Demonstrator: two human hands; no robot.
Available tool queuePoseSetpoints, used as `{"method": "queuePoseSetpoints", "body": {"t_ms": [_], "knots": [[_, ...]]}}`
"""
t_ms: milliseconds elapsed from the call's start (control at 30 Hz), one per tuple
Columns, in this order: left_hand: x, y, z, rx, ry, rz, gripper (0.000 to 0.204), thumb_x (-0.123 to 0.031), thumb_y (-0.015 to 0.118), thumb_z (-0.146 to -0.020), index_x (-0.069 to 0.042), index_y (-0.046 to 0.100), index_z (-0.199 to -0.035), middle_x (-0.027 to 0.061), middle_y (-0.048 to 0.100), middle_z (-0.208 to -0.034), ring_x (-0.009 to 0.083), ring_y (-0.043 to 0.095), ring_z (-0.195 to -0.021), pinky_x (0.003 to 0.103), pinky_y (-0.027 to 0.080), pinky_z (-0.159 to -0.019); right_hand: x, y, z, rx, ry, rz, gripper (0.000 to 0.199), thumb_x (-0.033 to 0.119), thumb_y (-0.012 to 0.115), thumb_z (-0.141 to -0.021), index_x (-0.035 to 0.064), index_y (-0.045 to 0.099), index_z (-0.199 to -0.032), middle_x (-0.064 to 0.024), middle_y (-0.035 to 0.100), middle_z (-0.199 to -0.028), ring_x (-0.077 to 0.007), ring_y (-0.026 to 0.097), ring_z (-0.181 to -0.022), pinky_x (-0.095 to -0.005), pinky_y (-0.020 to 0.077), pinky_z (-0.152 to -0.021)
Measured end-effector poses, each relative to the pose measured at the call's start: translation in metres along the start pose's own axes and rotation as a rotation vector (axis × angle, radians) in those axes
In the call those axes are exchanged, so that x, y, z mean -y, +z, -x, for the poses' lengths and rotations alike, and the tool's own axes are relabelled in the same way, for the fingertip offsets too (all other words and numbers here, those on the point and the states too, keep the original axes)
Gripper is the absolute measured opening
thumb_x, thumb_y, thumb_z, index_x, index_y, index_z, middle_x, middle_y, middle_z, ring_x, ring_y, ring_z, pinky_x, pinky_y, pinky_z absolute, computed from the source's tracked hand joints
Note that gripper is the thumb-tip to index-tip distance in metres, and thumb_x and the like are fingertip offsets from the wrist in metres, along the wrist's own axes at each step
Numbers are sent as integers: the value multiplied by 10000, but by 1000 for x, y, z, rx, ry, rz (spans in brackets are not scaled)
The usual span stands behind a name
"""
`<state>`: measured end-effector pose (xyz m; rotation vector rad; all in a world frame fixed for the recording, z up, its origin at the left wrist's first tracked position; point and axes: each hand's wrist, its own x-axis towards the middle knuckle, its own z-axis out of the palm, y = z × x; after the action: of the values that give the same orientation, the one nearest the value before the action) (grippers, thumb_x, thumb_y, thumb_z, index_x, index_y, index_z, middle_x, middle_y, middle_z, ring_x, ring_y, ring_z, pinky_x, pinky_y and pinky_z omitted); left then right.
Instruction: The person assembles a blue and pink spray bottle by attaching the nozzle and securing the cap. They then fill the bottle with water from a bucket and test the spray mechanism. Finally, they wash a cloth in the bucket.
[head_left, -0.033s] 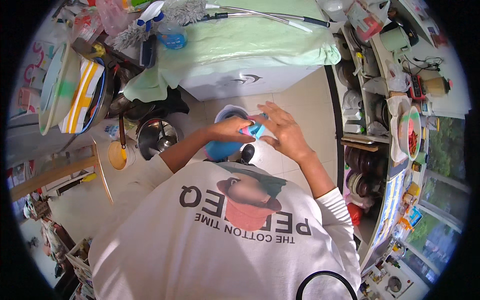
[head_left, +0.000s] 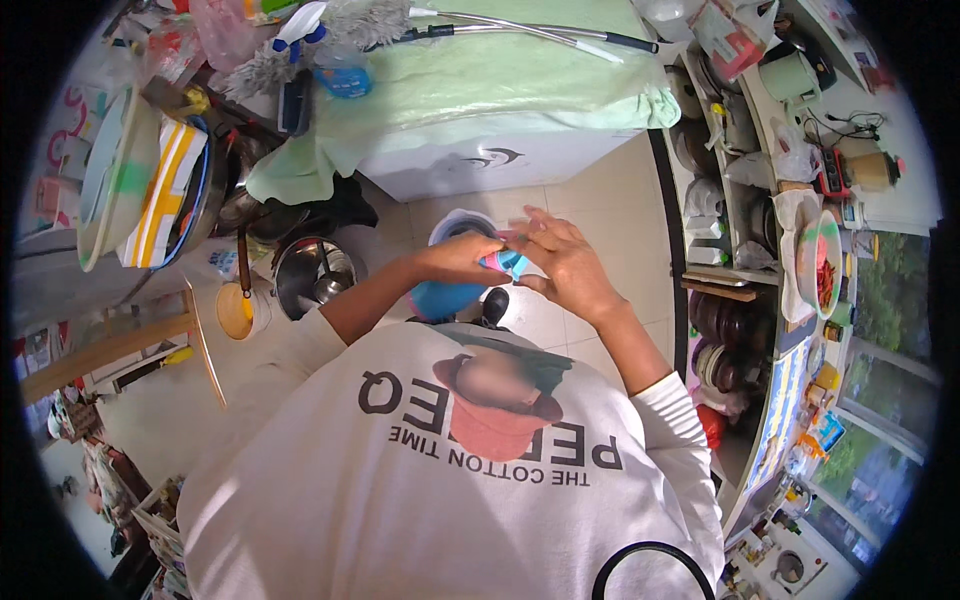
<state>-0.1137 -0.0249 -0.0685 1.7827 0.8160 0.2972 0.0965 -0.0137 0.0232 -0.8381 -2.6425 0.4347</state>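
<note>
My left hand (head_left: 465, 258) is closed around a small pink and light-blue thing (head_left: 508, 263) whose kind I cannot make out. Part of it is covered by the fingers. Close by on the right, my right hand (head_left: 562, 262) has its fingers and thumb apart on either side of the light-blue end; the fingertips are blurred, and whether they touch it is unclear. Below both hands, on the floor, stands a blue container (head_left: 442, 302) with a pale round rim, partly hidden by my left hand and forearm.
Ahead is a white chest (head_left: 440, 172) under a green cloth, bearing dusters and a spray bottle (head_left: 343, 78). Pots, including a steel pot (head_left: 300, 285), crowd the left. Shelves of dishes (head_left: 718, 368) line the right. My shoe (head_left: 495, 305) shows on the tiled floor.
My right hand's fingers have shifted a little left, nearer to my left hand and the held thing. My left hand keeps its grip in nearly the same place.
</note>
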Motion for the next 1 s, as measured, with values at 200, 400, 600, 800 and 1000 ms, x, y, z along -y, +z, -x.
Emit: {"method": "queuePoseSetpoints", "body": {"t_ms": [200, 400, 600, 800, 1000], "knots": [[-19, -2, -7, -112, -28, -124, 385, -374, 605, -755, -50, 578, -962, 181, 597, -741, 327, 591, -704, 407, 435, -639, -2, 25, 2, 32, 428, -150, 267, 345, 653, -764, 83, 655, -818, -106, 627, -680, -298, 606, -624, -393, 479, -603], [-25, 5, -4, -266, -101, -313, 327, -342, 606, -725, -59, 577, -888, 182, 606, -736, 363, 589, -724, 438, 441, -648, -14, 61, 3, 14, 784, -428, 301, 315, 573, -855, 30, 651, -795, -107, 569, -575, -158, 527, -497, -304, 419, -485], [-13, 2, -4, -287, -97, -295, 313, -326, 608, -729, -48, 565, -866, 181, 602, -738, 357, 588, -716, 435, 441, -638, -15, 47, 1, 17, 882, -814, 232, 191, 546, -875, 29, 604, -1030, -102, 599, -722, -135, 558, -642, -296, 456, -587], [-2, -4, 0, 0, 19, 41, 367, -366, 622, -778, -43, 572, -945, 148, 614, -808, 266, 596, -719, 354, 448, -650, 1, 11, 3, 86, 126, -224, 456, 25, 683, -669, 100, 578, -1107, -63, 601, -1113, -286, 529, -1093, -353, 457, -914], [-8, 4, 2, -41, 18, 86, 358, -379, 615, -773, -84, 586, -974, 150, 599, -736, 271, 592, -670, 356, 442, -605, 7, 21, 1, 98, 352, -135, 327, 373, 629, -788, 66, 626, -901, -113, 631, -688, -314, 625, -669, -373, 493, -590]]}}
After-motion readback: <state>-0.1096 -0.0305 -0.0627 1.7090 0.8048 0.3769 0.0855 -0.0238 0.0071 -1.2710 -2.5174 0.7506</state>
